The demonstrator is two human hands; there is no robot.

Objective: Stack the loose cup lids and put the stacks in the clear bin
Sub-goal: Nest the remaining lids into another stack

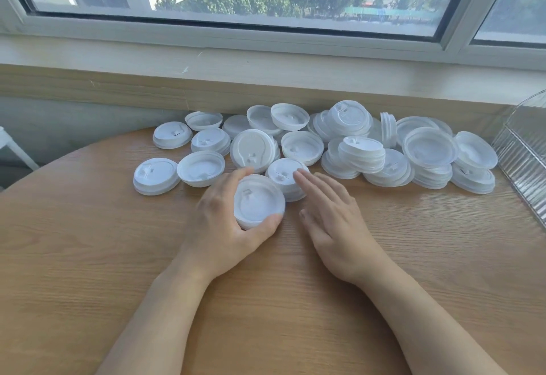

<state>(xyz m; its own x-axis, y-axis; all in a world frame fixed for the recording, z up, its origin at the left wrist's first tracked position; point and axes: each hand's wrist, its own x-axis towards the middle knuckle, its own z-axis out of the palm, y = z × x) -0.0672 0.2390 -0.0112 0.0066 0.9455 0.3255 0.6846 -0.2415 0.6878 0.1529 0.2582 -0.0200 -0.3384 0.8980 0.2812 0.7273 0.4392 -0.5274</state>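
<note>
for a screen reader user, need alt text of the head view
A person's left hand grips a short stack of white cup lids on a round wooden table, the open right hand beside it. Many loose lids lie behind, a clear bin at right.

Your left hand (224,221) curls, thumb and fingers bent in a grip. Your right hand (334,221) lies flat, palm down, fingers straight and pointing forward.
</note>
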